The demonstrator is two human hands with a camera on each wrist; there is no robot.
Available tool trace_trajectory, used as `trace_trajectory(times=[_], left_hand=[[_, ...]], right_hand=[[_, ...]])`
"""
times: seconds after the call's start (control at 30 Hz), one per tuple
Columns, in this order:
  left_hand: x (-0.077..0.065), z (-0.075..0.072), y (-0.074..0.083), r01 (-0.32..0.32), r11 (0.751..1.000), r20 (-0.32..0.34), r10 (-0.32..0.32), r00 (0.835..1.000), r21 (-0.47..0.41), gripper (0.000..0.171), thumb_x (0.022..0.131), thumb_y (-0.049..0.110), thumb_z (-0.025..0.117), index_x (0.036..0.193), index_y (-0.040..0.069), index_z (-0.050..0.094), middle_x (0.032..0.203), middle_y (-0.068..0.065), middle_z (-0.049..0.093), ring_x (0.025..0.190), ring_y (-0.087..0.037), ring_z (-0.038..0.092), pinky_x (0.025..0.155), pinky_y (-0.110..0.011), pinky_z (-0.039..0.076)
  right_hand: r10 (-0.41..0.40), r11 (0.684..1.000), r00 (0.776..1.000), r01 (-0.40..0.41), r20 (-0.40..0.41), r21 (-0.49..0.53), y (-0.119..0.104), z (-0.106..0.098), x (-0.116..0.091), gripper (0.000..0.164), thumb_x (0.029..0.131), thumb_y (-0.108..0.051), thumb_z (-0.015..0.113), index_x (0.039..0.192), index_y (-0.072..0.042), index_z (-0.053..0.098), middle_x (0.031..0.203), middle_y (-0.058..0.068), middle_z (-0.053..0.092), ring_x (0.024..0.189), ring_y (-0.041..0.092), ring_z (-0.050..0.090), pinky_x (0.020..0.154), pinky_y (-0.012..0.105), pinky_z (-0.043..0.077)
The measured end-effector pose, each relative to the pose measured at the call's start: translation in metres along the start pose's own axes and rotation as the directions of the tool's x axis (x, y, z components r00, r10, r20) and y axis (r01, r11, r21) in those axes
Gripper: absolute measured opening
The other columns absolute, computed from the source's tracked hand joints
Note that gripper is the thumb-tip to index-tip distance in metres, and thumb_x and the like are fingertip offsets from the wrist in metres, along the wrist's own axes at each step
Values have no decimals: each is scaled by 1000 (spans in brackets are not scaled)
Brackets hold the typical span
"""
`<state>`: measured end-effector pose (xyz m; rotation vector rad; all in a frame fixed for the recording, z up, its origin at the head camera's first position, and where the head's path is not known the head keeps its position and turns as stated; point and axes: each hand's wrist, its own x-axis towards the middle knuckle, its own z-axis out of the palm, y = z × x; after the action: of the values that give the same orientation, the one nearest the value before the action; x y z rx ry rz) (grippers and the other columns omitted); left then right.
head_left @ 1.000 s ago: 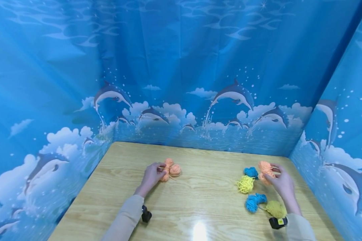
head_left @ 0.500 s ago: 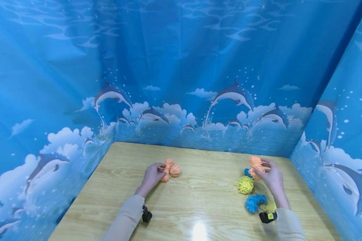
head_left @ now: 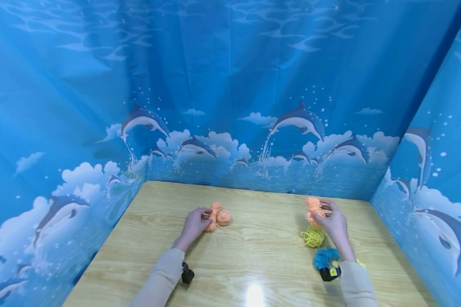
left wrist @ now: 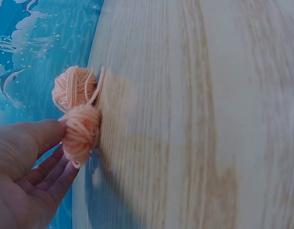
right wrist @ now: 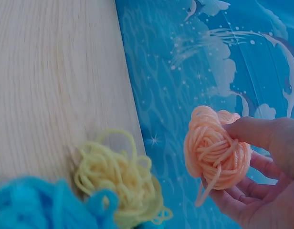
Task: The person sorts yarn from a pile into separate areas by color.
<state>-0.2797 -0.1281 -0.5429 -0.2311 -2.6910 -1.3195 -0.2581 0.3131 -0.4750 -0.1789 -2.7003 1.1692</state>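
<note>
My left hand (head_left: 195, 224) pinches a twisted peach yarn bundle (left wrist: 81, 131) at the table's left part, thumb on one side and fingers on the other. Against that bundle sits a round peach yarn ball (head_left: 224, 217). On the right, my right hand (head_left: 335, 219) holds another peach yarn bundle (right wrist: 216, 148) between thumb and fingers, raised over the table. Just below it in the head view lies a yellow yarn bundle (head_left: 313, 236). Nearer the front is a blue yarn bundle (head_left: 325, 258), partly covered by the wrist camera. The farther blue bundle is hidden behind the held yarn.
The wooden table (head_left: 261, 247) reaches back to a blue dolphin-print curtain (head_left: 230, 106), which also rises along both sides. A sliver of a second yellow yarn bundle (head_left: 361, 264) shows beside the right sleeve. A bright reflection lies at the table's front middle.
My right hand has carried its peach yarn leftward, over the far blue bundle, and its forearm now covers most of the nearer yellow bundle. The left hand stays in place on its yarn.
</note>
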Motion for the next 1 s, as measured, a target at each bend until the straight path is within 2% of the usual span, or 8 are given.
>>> trace_trajectory(times=[0.33,0.57,0.77,1.0], left_hand=[[0,1,0,-23,999,-12,23,1000,31,27,91,3,74,117,-2,71,110,-16,70,94,-27,69,76,-38,60],[0,1,-1,-17,1000,-16,18,1000,24,27,91,2,74,117,-2,71,111,-17,70,94,-28,69,78,-39,60],[0,0,1,-18,1000,-15,19,1000,25,28,91,2,74,118,-2,71,112,-17,70,94,-28,69,78,-39,60],[-1,-2,4,18,1000,0,-18,1000,-3,30,92,5,74,122,-1,70,117,-15,69,97,-28,69,81,-39,60]], right_hand=[[-19,1000,1000,19,8,4,-7,22,1,58,94,-14,72,144,-1,47,134,32,56,114,49,60,87,56,54],[-23,999,998,22,51,25,-19,39,5,59,94,-16,72,145,-3,47,136,30,56,115,46,59,88,56,54],[-36,999,998,34,54,42,-32,51,8,58,92,-14,74,144,-4,49,135,28,57,112,44,61,86,53,55],[-60,996,995,54,78,70,-47,64,9,57,94,-15,72,146,-6,48,136,26,57,115,43,60,87,53,55]])
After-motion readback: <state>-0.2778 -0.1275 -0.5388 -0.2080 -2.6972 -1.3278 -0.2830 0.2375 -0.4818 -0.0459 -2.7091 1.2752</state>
